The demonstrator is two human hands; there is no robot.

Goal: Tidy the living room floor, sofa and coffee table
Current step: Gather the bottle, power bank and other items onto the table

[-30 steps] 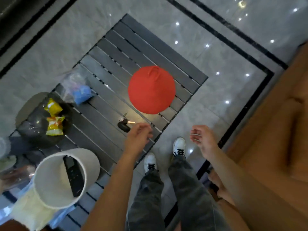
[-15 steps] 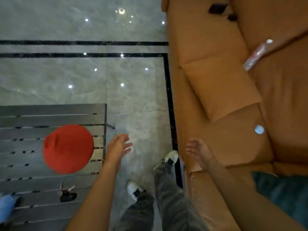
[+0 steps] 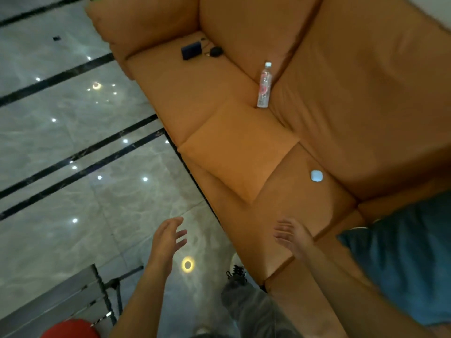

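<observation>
An orange sofa (image 3: 346,98) fills the right of the head view. On its seat lie an orange cushion (image 3: 238,150), a clear plastic bottle (image 3: 264,86), a small pale blue case (image 3: 316,176), a dark box (image 3: 191,50) and a small black item (image 3: 216,51). My left hand (image 3: 167,240) hovers over the floor with fingers spread and holds nothing. My right hand (image 3: 294,236) hangs over the sofa's front edge, fingers relaxed, empty. A red hat (image 3: 70,329) lies on the slatted coffee table (image 3: 48,303) at the bottom left.
A blue cushion (image 3: 405,267) sits on the sofa at the lower right. Glossy marble floor (image 3: 73,203) with black inlay lines spreads to the left; a small dark scrap (image 3: 56,38) lies on it far off. My shoe (image 3: 236,267) stands beside the sofa base.
My view has swung from the coffee table to the sofa. The hat and table slid to the bottom left corner. Both hands stay empty and have spread open.
</observation>
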